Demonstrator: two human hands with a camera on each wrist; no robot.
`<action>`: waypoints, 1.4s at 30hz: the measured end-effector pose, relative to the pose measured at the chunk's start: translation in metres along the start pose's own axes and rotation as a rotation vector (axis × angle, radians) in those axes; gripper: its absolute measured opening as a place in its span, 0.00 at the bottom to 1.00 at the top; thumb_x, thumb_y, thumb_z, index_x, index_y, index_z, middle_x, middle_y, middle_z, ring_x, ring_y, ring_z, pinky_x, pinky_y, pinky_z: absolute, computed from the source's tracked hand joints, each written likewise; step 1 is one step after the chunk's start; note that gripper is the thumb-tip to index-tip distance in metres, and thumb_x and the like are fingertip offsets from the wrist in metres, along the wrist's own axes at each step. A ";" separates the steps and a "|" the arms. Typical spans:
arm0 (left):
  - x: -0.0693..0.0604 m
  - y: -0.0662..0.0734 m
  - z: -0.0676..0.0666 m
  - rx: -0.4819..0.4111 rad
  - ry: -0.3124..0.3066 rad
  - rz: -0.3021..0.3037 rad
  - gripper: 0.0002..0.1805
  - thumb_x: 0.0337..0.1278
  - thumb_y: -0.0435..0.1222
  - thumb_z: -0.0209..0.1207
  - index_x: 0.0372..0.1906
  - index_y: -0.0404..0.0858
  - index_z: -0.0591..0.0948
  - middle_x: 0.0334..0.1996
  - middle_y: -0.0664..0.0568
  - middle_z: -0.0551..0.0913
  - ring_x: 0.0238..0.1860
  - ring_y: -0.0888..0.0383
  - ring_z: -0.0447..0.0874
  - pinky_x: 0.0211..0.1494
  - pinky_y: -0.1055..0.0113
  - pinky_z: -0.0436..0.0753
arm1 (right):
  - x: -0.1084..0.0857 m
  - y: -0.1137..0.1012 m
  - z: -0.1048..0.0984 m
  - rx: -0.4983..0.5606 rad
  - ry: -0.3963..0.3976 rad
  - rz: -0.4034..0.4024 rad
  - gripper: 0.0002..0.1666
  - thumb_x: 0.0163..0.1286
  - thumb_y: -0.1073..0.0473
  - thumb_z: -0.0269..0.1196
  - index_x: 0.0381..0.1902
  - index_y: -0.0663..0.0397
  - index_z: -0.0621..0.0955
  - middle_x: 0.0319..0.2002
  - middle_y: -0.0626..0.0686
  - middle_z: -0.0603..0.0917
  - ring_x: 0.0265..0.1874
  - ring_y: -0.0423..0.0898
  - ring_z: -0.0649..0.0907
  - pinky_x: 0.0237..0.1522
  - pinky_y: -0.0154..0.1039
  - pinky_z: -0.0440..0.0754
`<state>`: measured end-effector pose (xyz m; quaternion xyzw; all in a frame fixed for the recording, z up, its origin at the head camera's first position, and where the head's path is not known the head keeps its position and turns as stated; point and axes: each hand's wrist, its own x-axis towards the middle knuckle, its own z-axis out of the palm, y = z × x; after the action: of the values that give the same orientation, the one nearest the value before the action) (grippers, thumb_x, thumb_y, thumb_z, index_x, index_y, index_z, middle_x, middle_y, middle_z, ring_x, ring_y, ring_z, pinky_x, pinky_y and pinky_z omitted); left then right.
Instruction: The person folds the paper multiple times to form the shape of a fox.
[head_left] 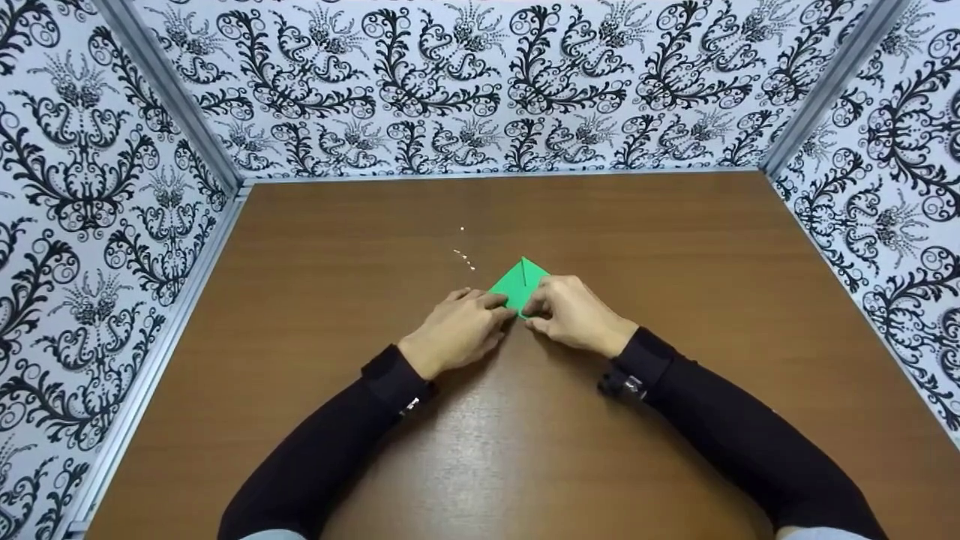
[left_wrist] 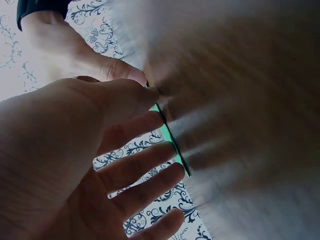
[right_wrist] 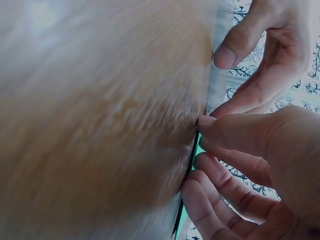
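Observation:
A folded piece of green paper lies on the table with one corner pointing away from me. A short slit-like fold line runs down from that far corner. My left hand rests fingertips on the paper's left side, its fingers fairly straight and spread in the left wrist view. At the near right edge my right hand pinches the paper between thumb and bent fingers. In the right wrist view only a thin green strip of the paper shows beside the right hand's fingers. The two hands partly cover its near corner.
Several tiny white scraps lie on the brown wooden table beyond the left hand. Patterned black-and-white walls enclose the table at the back and both sides, with grey metal rails at the corners.

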<state>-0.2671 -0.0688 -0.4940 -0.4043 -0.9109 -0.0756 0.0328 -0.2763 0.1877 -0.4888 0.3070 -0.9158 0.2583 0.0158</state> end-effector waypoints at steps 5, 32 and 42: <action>0.001 -0.001 0.000 -0.029 -0.017 -0.005 0.23 0.87 0.40 0.70 0.78 0.42 0.88 0.80 0.40 0.87 0.78 0.37 0.90 0.84 0.30 0.84 | 0.001 0.000 -0.005 0.040 0.001 0.031 0.04 0.75 0.65 0.81 0.45 0.57 0.99 0.43 0.56 0.96 0.43 0.52 0.94 0.46 0.44 0.93; 0.000 0.002 -0.002 -0.042 -0.005 0.034 0.21 0.87 0.36 0.68 0.76 0.48 0.90 0.74 0.36 0.90 0.72 0.36 0.93 0.75 0.36 0.92 | 0.016 0.019 -0.009 0.087 -0.071 0.254 0.09 0.69 0.55 0.89 0.32 0.44 0.97 0.31 0.46 0.97 0.31 0.40 0.89 0.42 0.37 0.86; 0.001 0.001 -0.003 -0.050 -0.032 0.013 0.23 0.87 0.35 0.67 0.78 0.48 0.88 0.77 0.35 0.87 0.75 0.35 0.91 0.78 0.36 0.91 | 0.023 0.035 -0.018 0.075 -0.037 0.285 0.07 0.72 0.58 0.87 0.33 0.48 0.98 0.33 0.48 0.98 0.32 0.43 0.87 0.40 0.38 0.82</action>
<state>-0.2669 -0.0672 -0.4911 -0.4120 -0.9065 -0.0918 0.0086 -0.3172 0.2073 -0.4852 0.1789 -0.9400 0.2863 -0.0492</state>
